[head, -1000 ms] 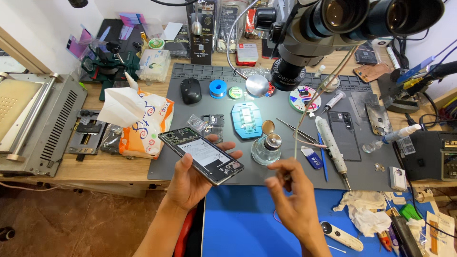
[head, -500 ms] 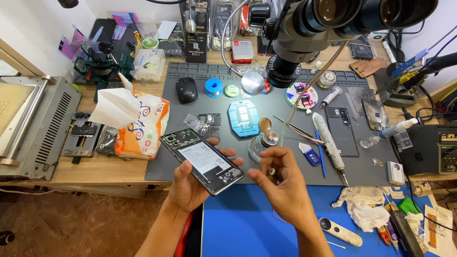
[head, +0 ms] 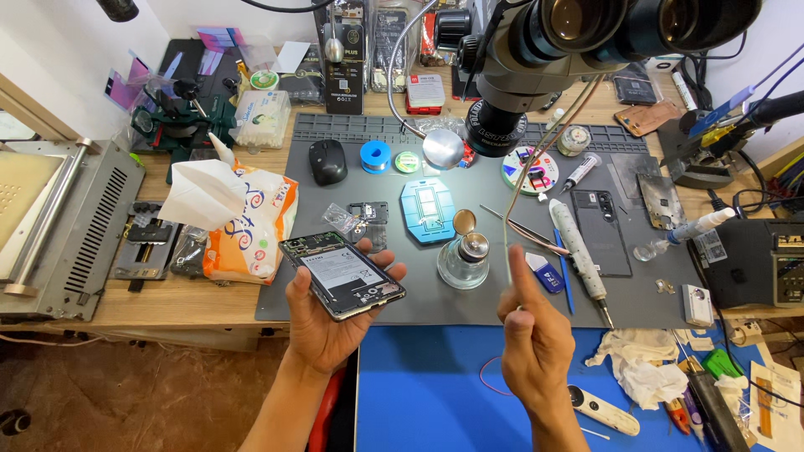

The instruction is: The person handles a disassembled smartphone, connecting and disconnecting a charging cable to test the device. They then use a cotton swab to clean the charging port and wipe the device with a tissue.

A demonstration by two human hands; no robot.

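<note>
On the grey mat [head: 419, 285], status:
Left hand [head: 331, 322]: fingers curled under the opened phone [head: 342, 274], held above the mat edge.
Right hand [head: 534, 339]: fingertips pinching a thin flex strip [head: 536, 180].
Progress: back cover off; strip not yet fitted.

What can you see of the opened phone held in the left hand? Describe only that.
The opened black rectangular phone lies back-up and slightly tilted in the left hand, above the front edge of the grey work mat. Its rear cover is off, showing a pale battery in the middle and dark green circuitry at the top end. Fingers curl round its right edge, and the thumb holds the left.
</note>
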